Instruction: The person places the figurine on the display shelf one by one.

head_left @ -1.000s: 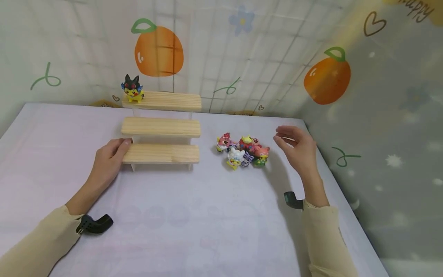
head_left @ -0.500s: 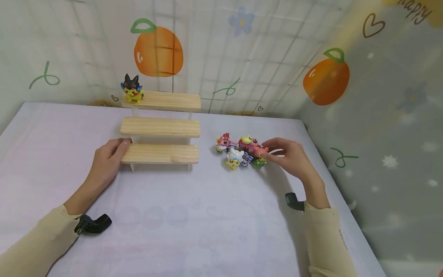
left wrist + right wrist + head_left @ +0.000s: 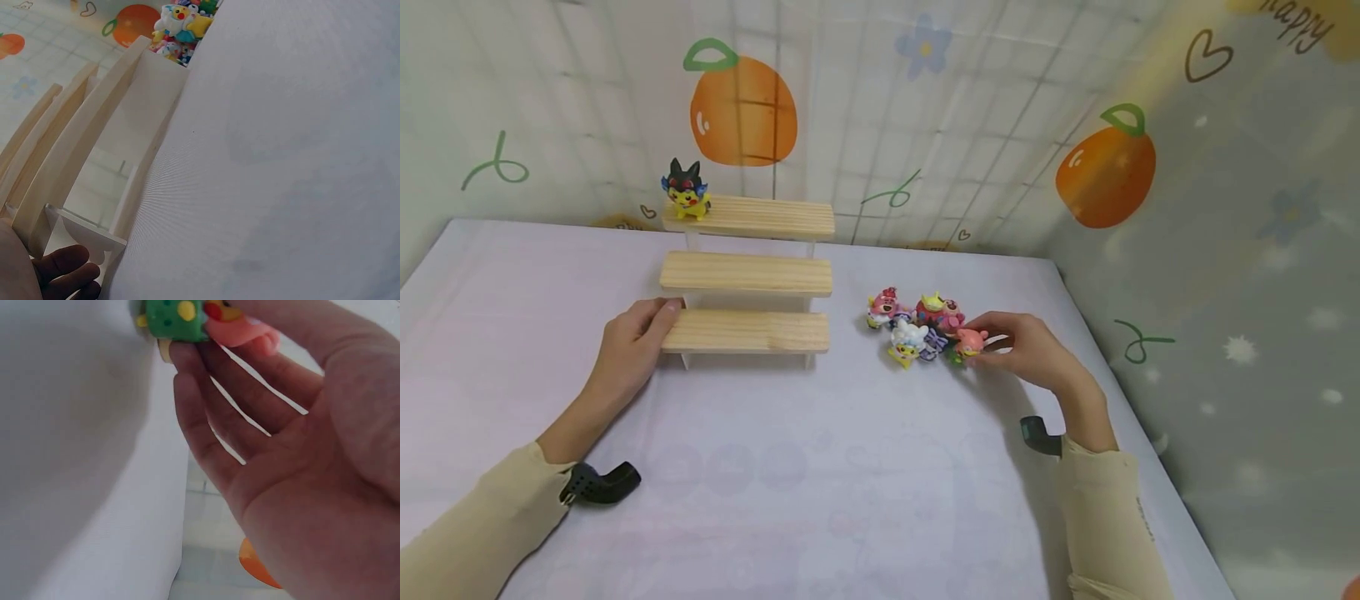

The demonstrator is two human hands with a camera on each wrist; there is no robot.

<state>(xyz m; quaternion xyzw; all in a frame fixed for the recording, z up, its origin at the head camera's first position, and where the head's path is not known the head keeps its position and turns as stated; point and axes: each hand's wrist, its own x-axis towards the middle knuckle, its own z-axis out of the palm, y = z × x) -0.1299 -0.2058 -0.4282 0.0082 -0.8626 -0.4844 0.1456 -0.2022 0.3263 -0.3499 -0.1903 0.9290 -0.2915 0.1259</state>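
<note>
A three-step wooden display stand [image 3: 745, 333] with pale supports is at the left centre. My left hand [image 3: 631, 357] grips the left end of its lowest step, thumb on top; in the left wrist view its fingers [image 3: 65, 272] curl below the board. My right hand [image 3: 1037, 354] pinches a small figurine with a pink head [image 3: 972, 340] between thumb and fingers, at the right side of a cluster of figurines. Its green, yellow-spotted body [image 3: 169, 320] shows in the right wrist view. A yellow figurine with a black eared hood [image 3: 686, 193] stands on the top step's left end.
The cluster holds several other figurines: a white-hooded yellow one [image 3: 908, 342], a pink one with a red top [image 3: 886, 307] and a red one with a yellow top [image 3: 931, 307]. A fruit-printed curtain [image 3: 865, 108] borders the white table [image 3: 820, 500] behind and at right.
My right hand has come left and down to the cluster and taken hold of the pink-headed figurine, which now leans toward the hand. The left hand stays on the stand.
</note>
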